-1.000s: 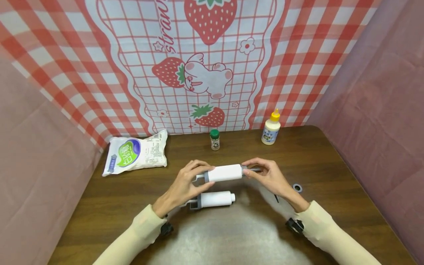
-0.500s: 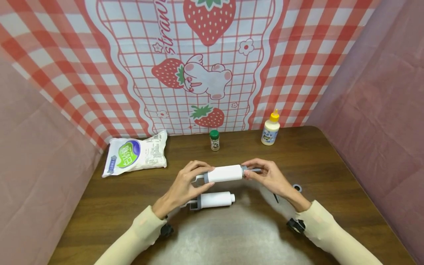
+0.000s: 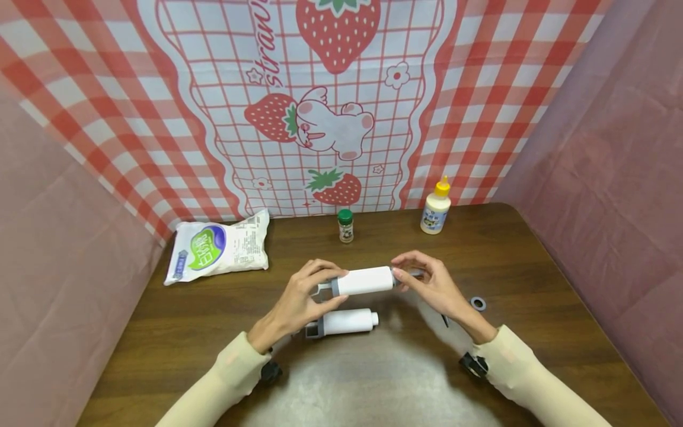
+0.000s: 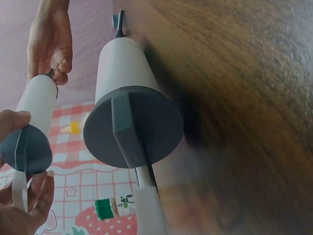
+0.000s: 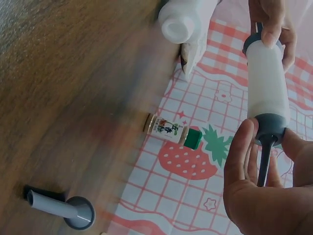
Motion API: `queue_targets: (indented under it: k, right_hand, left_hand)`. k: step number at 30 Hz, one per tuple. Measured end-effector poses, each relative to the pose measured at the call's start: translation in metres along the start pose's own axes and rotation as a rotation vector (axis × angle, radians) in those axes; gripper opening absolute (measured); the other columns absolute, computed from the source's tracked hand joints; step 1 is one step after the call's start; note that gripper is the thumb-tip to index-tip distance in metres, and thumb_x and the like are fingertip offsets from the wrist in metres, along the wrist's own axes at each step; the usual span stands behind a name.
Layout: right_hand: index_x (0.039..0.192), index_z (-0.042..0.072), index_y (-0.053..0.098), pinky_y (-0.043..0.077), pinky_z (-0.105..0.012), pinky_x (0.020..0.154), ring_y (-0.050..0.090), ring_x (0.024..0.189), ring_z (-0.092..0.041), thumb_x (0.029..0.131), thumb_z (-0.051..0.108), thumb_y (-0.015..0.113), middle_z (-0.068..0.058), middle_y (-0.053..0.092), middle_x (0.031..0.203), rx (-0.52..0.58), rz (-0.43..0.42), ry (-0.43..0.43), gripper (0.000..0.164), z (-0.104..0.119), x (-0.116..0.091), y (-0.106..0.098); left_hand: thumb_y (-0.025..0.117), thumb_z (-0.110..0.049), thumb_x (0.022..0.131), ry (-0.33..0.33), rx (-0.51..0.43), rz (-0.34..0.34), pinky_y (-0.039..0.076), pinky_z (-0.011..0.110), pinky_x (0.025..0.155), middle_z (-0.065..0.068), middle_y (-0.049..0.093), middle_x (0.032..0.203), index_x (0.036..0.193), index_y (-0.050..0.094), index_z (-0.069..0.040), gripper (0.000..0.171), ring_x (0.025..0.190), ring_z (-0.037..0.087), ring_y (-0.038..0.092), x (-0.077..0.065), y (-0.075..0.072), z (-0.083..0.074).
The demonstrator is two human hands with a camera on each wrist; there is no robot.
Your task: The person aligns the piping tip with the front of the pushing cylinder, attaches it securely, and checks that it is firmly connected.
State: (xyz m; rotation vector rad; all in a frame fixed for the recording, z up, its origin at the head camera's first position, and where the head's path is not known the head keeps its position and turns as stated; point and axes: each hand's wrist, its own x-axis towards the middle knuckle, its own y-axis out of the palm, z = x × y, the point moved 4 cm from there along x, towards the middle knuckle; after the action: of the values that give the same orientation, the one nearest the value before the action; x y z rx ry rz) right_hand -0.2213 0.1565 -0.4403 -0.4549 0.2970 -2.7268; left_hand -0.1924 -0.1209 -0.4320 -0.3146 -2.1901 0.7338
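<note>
My left hand [image 3: 304, 293] grips the grey-collared handle end of a white sausage stuffer [image 3: 365, 281], held level above the table. At its other end, my right hand [image 3: 434, 290] has fingers and thumb around the grey screw collar [image 5: 270, 126], from which a slim grey nozzle [image 5: 265, 159] runs back toward the palm. A second white stuffer [image 3: 348, 321] lies on the table just in front of the held one; its near end shows a bare white spout [image 5: 177, 29] in the right wrist view. Beside the right wrist lies a loose grey nozzle [image 5: 54, 204] with a round flange.
Along the back of the brown wooden table [image 3: 539, 284] stand a green-capped seasoning jar [image 3: 345, 226] and a yellow-tipped squeeze bottle [image 3: 436, 210]. A white printed bag [image 3: 219, 246] lies at the back left. Red-checked cloth [image 3: 480, 89] hangs behind the table.
My right fingers have shifted their hold around the collar, the thumb now higher on it. The held stuffer has moved very slightly right; the other things stay put.
</note>
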Motion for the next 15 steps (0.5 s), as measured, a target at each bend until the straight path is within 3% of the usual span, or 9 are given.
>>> queue_targets:
  k: [9, 15]
  right_hand:
    - [0.126, 0.003, 0.069, 0.063, -0.026, 0.086, 0.072, 0.104, -0.007, 0.094, 0.005, 0.076, -0.020, 0.070, 0.125, -0.005, 0.053, 0.013, 0.034, 0.0032, -0.0005, -0.0003]
    - [0.121, -0.005, 0.068, 0.066, -0.037, 0.079, 0.077, 0.090, -0.014, 0.098, 0.002, 0.070, -0.024, 0.072, 0.113, 0.047, 0.068, 0.027, 0.024, 0.0002, 0.0019, -0.0005]
  left_hand:
    - [0.088, -0.018, 0.084, -0.076, -0.029, -0.019, 0.059, 0.036, 0.095, 0.002, 0.071, 0.120, 0.125, 0.074, -0.017, 0.044, 0.112, 0.020, 0.067, -0.0020, -0.0038, 0.0049]
    - [0.088, -0.019, 0.085, -0.053, -0.028, -0.003, 0.058, 0.036, 0.097, 0.003, 0.070, 0.121, 0.126, 0.074, -0.018, 0.044, 0.112, 0.020, 0.067, 0.0000, -0.0050, 0.0028]
